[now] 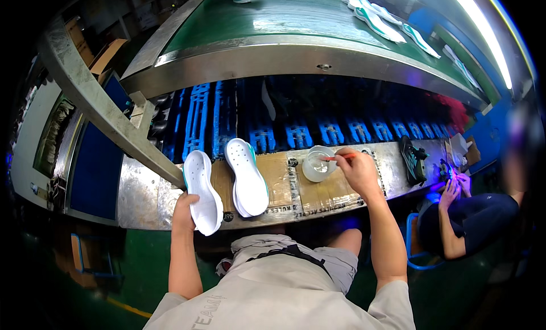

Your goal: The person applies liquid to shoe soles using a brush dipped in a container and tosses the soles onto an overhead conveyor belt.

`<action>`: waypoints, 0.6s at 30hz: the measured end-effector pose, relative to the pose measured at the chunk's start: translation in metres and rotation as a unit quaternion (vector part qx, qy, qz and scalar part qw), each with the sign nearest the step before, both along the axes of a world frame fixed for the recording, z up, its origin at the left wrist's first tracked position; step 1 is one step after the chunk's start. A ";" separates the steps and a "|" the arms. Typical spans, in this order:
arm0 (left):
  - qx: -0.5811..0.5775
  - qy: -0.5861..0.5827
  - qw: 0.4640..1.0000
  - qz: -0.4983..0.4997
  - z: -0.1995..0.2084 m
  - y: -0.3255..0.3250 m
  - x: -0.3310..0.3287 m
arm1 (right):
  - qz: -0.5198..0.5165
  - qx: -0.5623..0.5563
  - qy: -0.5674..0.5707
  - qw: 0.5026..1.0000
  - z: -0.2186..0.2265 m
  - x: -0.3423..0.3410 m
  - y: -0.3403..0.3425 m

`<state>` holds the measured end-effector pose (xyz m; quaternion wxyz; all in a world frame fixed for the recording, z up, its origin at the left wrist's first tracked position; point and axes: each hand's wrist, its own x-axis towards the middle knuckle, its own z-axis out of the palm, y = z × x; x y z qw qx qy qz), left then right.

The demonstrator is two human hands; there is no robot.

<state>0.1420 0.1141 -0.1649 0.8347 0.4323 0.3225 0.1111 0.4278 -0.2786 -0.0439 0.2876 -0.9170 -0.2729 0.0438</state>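
My left hand [185, 212] is closed on the edge of a white shoe sole [203, 196], held tilted at the front of the bench with its holed inner face up. Just right of it, a stack of white soles [247, 179] with a teal edge lies on cardboard [280, 182]. My right hand [358, 169] pinches a thin red-handled tool [335, 158], perhaps a brush, whose far end reaches into a translucent round tub [318, 165]. Clear or pale liquid seems to be in the tub. The tool's tip cannot be made out.
A green conveyor belt [273, 23] carrying white soles [378, 23] runs above the bench. Blue racks [298, 135] stand behind. A slanted metal post [108, 108] rises at left. A dark shoe [413, 161] sits at right, near a seated co-worker [478, 225] handling something under violet light.
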 end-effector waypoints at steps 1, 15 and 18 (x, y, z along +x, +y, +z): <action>-0.033 -0.029 0.999 -0.005 0.015 -0.011 -0.003 | -0.016 0.065 0.006 0.998 0.002 -0.003 -0.004; -0.359 -0.197 0.870 -0.273 0.072 -0.111 0.038 | 0.232 0.247 0.067 0.938 0.057 -0.034 -0.016; -0.391 -0.173 0.856 -0.290 0.090 -0.122 0.046 | 0.266 0.229 0.068 0.934 0.065 -0.035 -0.008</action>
